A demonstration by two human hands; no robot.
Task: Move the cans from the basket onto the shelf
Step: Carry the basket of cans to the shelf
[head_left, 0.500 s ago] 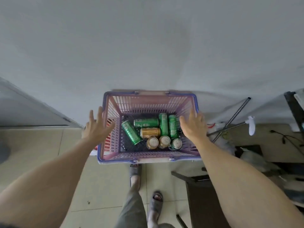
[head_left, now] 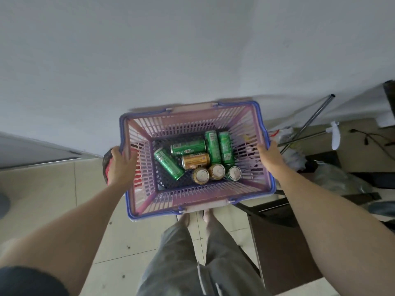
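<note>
A pink plastic basket (head_left: 248, 190) with a blue rim is in front of me, seen from above. Inside lie several green cans (head_left: 188, 147) and a gold can (head_left: 195, 160) on their sides, and three cans stand upright at the near side, one of them (head_left: 217, 171) in the middle. My left hand (head_left: 120, 165) grips the basket's left rim. My right hand (head_left: 269, 155) grips the right rim. No shelf is in view.
A white wall (head_left: 171, 50) rises behind the basket. Metal poles (head_left: 310, 122) and bags (head_left: 297, 157) lie to the right on the tiled floor. A dark wooden piece of furniture (head_left: 282, 242) stands at lower right. My legs (head_left: 201, 253) are below the basket.
Both hands have closed onto the basket's side rims. The basket now looks larger and nearer to me, tilted slightly.
</note>
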